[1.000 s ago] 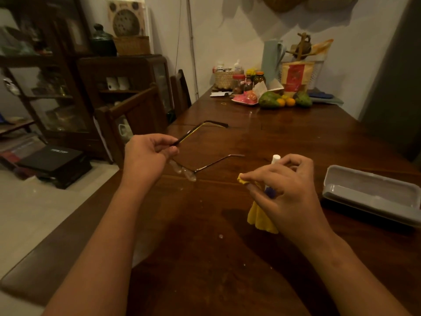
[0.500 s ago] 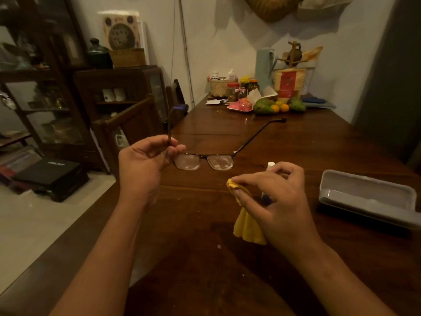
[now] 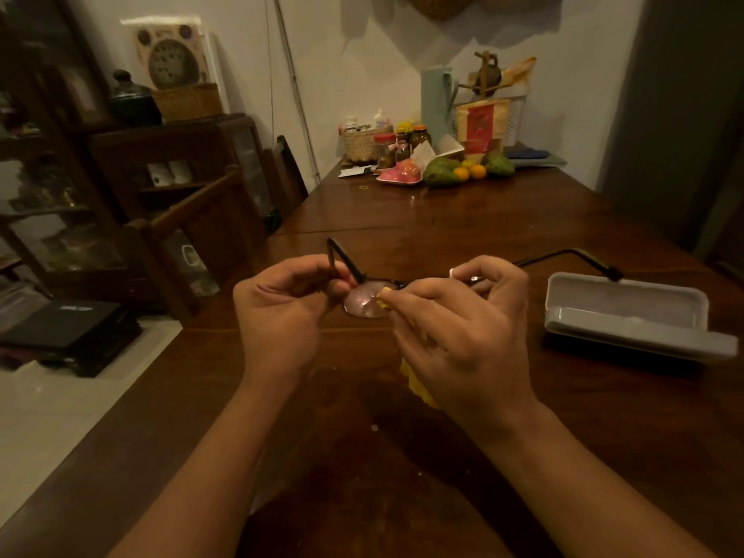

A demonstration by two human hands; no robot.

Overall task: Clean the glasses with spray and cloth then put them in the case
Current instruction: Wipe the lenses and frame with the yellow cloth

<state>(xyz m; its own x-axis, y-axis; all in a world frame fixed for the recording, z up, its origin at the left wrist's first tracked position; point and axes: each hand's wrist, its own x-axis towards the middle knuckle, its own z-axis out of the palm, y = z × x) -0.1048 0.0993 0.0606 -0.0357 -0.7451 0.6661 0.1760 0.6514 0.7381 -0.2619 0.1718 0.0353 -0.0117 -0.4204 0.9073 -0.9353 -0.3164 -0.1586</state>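
R hand (image 3: 463,328): fingers curled, yellow cloth (image 3: 418,380) pinched between thumb and forefinger and pressed onto the nearer lens of the glasses (image 3: 364,306). The small spray bottle (image 3: 453,272) is kept in the same hand, w/ only its white tip seen above the knuckles. Half a sec ago the cloth was held just below the frame, apart from the lens; now contact has been made.

L hand (image 3: 282,316): frame pinched at the hinge end, as before, temple sticking up past the fingers. A sec ago the glasses were turned side-on; they have since been swung so the lenses face the wearer, held above the table (image 3: 443,219), between both hands.

Meaning, as judged: wiping has begun on one lens; the 2nd lens is not yet touched. Whether spray was applied can't be told.

The case (image 3: 624,312) lies open on the table to the R, well apart from the hands, nothing placed in it yet.
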